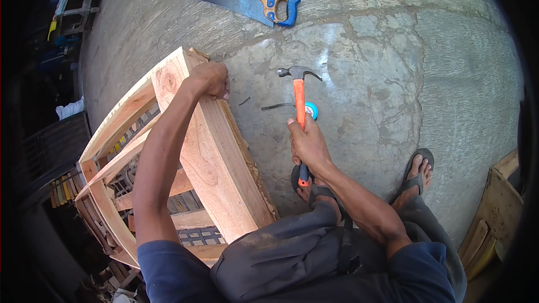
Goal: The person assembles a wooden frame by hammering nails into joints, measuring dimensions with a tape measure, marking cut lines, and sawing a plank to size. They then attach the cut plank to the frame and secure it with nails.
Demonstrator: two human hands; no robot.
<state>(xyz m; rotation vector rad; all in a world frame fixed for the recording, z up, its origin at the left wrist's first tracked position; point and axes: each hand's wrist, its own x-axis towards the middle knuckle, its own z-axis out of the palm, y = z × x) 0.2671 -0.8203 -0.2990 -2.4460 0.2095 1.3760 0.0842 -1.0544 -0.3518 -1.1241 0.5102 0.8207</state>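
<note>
My right hand (310,145) is wrapped round the orange handle of a claw hammer (299,95), whose dark metal head points away from me. My left hand (211,79) rests at the far end of a pale wooden frame (201,151), against the side of its wide beam. The fingers there are curled together, and whatever they pinch is hidden. The frame is built of planks and slats and stands on my left, its wide beam running toward my lap. Rough, splintery wood lines the beam's right edge.
On the concrete floor (370,78) lies a handsaw (247,7) with a blue and tan handle. A round turquoise item (311,110) lies behind the hammer, near a thin dark strip (277,106). A wooden box (494,207) stands at the right; stacked wood (66,188) is at the left.
</note>
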